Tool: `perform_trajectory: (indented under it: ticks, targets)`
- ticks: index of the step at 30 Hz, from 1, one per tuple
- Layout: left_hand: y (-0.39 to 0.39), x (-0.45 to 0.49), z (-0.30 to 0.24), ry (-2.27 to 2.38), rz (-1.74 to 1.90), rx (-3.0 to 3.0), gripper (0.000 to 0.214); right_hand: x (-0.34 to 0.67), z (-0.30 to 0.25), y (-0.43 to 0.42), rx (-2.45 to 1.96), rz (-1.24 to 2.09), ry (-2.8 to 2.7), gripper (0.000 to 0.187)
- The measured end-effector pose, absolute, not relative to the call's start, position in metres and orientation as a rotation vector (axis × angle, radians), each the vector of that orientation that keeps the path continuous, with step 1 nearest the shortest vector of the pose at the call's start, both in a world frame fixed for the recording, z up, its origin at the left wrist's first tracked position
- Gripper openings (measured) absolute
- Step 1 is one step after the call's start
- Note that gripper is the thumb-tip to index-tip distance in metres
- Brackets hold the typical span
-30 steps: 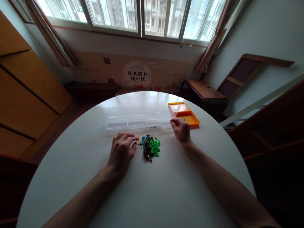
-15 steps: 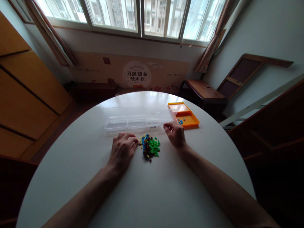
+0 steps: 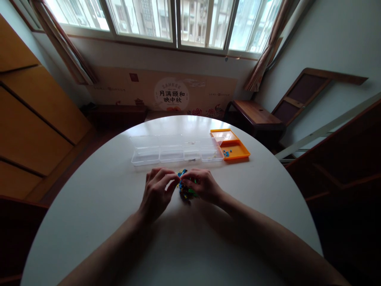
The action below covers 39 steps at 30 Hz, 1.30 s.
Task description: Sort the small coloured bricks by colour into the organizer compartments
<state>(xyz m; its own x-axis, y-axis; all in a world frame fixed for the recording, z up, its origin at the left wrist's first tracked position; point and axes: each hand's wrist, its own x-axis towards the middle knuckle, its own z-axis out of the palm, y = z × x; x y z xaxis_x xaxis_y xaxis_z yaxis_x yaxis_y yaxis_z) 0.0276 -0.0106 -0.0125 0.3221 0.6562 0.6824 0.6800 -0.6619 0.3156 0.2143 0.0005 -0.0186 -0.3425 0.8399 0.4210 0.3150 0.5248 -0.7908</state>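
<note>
A small heap of tiny coloured bricks (image 3: pixel 183 186), blue, green, brown and yellow, lies on the round white table (image 3: pixel 184 238). My left hand (image 3: pixel 156 190) rests at the heap's left side, fingers curled and pinched over it. From the right, my right hand (image 3: pixel 201 184) covers much of the heap, its fingers also bent in a pinch. Whatever either hand holds is hidden. Behind them lies a clear plastic box with compartments (image 3: pixel 175 149), and to its right an orange tray (image 3: pixel 233 145) with a few blue bricks (image 3: pixel 226 153).
A large window runs along the far wall, with a printed cardboard sheet (image 3: pixel 166 93) below it. Wooden cabinets (image 3: pixel 32 119) stand at the left, a dark wooden bench (image 3: pixel 254 113) and a leaning frame at the right.
My right hand has come from the clear box near the orange tray leftward and down onto the brick heap. My left hand has shifted slightly right, fingers raised over the heap.
</note>
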Motion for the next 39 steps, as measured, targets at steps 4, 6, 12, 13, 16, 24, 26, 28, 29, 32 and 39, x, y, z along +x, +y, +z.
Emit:
perform_trajectory:
  ticks: [4, 6, 12, 13, 16, 24, 26, 28, 29, 32, 39]
  targets:
    - [-0.011, 0.029, -0.014, -1.215, -1.29, -2.507, 0.003, 0.213, -0.02, 0.0, -0.938, 0.788, -1.897, 0.013]
    - [-0.011, 0.03, -0.014, -1.181, -1.293, -2.483, 0.002, 0.214, -0.022, 0.0, -0.922, 0.804, -1.895, 0.014]
    - [-0.009, 0.028, -0.016, -1.171, -1.28, -2.422, 0.006, 0.216, -0.022, -0.001, -0.909, 0.825, -1.908, 0.016]
    - [-0.009, 0.027, -0.017, -1.168, -1.271, -2.416, 0.007, 0.216, -0.021, -0.001, -0.915, 0.821, -1.911, 0.016]
    - [-0.008, 0.026, -0.017, -1.149, -1.246, -2.406, 0.009, 0.216, -0.02, -0.002, -0.93, 0.8, -1.926, 0.015]
    - [-0.008, 0.021, -0.019, -1.13, -1.209, -2.447, 0.011, 0.245, -0.03, 0.028, -1.132, 0.506, -1.738, 0.014]
    - [-0.008, 0.019, -0.02, -1.135, -1.197, -2.451, 0.01, 0.26, -0.036, 0.041, -1.242, 0.435, -1.605, 0.016]
    - [-0.009, 0.018, -0.022, -1.144, -1.185, -2.453, 0.008, 0.274, -0.04, 0.05, -1.323, 0.391, -1.487, 0.019]
    - [-0.009, 0.017, -0.022, -1.152, -1.176, -2.455, 0.007, 0.279, -0.041, 0.053, -1.35, 0.381, -1.452, 0.021]
    - [-0.009, 0.017, -0.025, -1.211, -1.138, -2.469, 0.003, 0.287, -0.043, 0.058, -1.393, 0.378, -1.406, 0.025]
    - [-0.006, 0.014, -0.03, -1.442, -0.99, -2.491, 0.016, 0.285, -0.041, 0.057, -1.38, 0.345, -1.379, 0.028]
